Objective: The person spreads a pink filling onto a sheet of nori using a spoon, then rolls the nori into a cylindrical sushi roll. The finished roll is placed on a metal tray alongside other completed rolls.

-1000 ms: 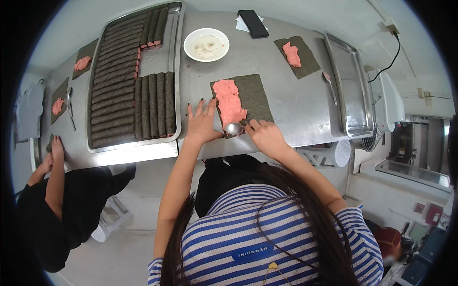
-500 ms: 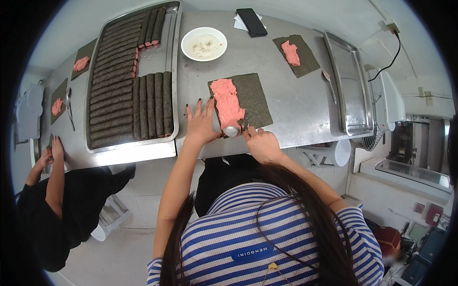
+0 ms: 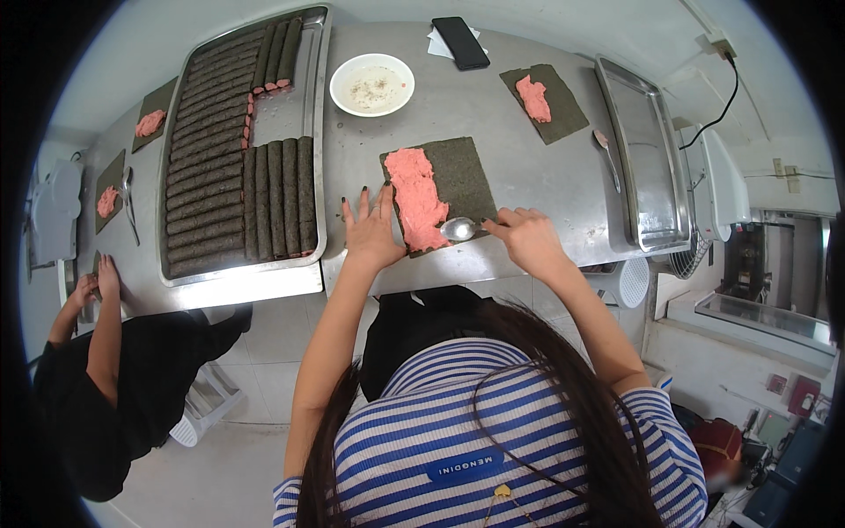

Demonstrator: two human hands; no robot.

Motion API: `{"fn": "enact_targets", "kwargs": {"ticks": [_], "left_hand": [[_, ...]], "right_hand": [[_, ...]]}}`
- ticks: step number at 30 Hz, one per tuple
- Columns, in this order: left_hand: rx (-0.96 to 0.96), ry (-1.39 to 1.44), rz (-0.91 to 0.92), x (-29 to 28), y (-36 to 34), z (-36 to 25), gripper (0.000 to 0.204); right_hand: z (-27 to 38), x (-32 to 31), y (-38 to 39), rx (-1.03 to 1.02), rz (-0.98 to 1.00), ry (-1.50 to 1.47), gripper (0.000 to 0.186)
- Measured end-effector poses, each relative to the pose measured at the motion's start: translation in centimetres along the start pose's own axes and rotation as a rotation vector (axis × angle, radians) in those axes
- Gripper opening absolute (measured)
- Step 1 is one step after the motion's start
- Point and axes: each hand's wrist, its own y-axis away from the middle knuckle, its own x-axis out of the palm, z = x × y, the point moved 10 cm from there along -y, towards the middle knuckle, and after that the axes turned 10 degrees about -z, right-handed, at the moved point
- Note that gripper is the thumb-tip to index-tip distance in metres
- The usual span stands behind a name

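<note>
A dark seaweed sheet [image 3: 466,176] lies at the middle of the steel table, pink paste [image 3: 414,189] spread over its left half. My left hand [image 3: 367,231] rests with fingers apart at the sheet's left edge, holding nothing. My right hand [image 3: 532,238] grips a metal spoon [image 3: 458,229], whose bowl sits at the paste's lower right edge. A white bowl of cloudy liquid [image 3: 371,81] stands above the sheet.
A tray of seaweed rolls [image 3: 207,198] fills the left. An empty tray [image 3: 650,163], loose spoon [image 3: 607,163], pasted sheet [image 3: 563,110] and phone [image 3: 459,42] lie right and back. A co-worker's hands [image 3: 104,282] work at far left, beside more sheets [image 3: 119,172].
My right hand and spoon have moved rightward, lifting the spoon's bowl from the paste's bottom to its right edge. My left hand stays beside the sheet, shifted only slightly.
</note>
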Motion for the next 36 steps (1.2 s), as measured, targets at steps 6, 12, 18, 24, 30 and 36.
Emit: {"fn": "enact_targets", "kwargs": {"ticks": [6,12,18,24,30,36], "left_hand": [[0.008,0.000,0.000,0.0,0.0,-0.3,0.117],[-0.013,-0.042,0.043,-0.1,0.1,-0.1,0.115],[0.006,-0.003,-0.004,-0.2,0.1,-0.1,0.118],[0.007,-0.019,-0.006,0.0,0.0,-0.1,0.118],[0.011,-0.031,-0.010,0.1,0.0,-0.1,0.119],[0.009,-0.036,0.002,0.0,0.0,-0.2,0.119]], "right_hand": [[1.7,0.8,-0.1,-0.237,-0.079,-0.070,0.024],[2.5,2.3,-3.3,-0.179,-0.110,-0.075,0.024],[3.1,2.5,-1.9,-0.125,-0.075,-0.083,0.025],[3.5,3.4,-2.1,-0.143,-0.080,-0.055,0.027],[0.4,3.1,-4.4,0.005,-0.157,-0.038,0.027],[-2.8,4.7,-5.9,0.222,0.018,-0.166,0.035]]}}
